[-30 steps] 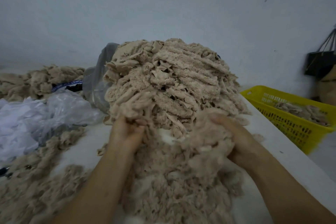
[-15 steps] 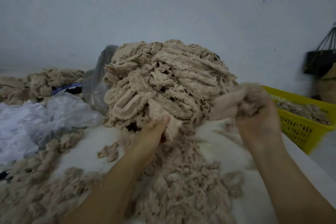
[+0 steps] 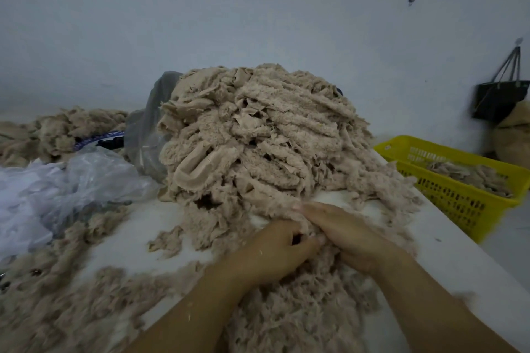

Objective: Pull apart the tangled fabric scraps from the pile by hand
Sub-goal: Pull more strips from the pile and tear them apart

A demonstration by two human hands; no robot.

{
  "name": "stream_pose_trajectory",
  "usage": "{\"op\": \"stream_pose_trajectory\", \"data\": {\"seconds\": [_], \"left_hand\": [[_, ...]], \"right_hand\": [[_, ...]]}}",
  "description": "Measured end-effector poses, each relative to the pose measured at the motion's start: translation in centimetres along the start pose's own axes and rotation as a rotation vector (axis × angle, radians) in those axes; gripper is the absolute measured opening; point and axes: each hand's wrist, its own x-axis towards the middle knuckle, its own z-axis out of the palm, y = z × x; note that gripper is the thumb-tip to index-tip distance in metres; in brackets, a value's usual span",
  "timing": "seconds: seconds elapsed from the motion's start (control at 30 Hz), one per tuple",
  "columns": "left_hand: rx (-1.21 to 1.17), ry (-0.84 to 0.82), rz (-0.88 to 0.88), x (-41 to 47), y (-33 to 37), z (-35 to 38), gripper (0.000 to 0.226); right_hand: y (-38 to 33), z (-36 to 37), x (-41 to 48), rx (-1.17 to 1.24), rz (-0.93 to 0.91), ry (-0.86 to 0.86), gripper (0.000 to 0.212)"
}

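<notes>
At the foot of the pile (image 3: 258, 137), the left hand (image 3: 275, 249) curled around scraps (image 3: 307, 225); the right hand (image 3: 352, 238) pressed them, fingers nearly straight.

Dim, bluish cast — soft, edges bowed

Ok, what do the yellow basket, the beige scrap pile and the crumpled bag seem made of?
Yellow basket: probably moulded plastic, glossy, slotted walls. Scrap pile: matte fleecy fabric, fuzzy nap with smooth backing showing. Crumpled bag: thin plastic film, translucent, creased with soft sheen.
</notes>
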Motion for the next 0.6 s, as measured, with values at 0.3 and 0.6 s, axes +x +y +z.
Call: {"op": "stream_pose_trajectory", "data": {"seconds": [0.3,0.6], "left_hand": [[-0.947,0.295,-0.439,1.1,-0.1,-3.1,0.056],[-1.637,0.605,-0.217,1.0,-1.9,-6.2,0.016]], "right_hand": [[-0.7,1.6,-0.2,-0.078,-0.161,0.019,0.023],[-1.5,-0.3,-1.3,0.197,-0.127,0.1,0.038]]}}
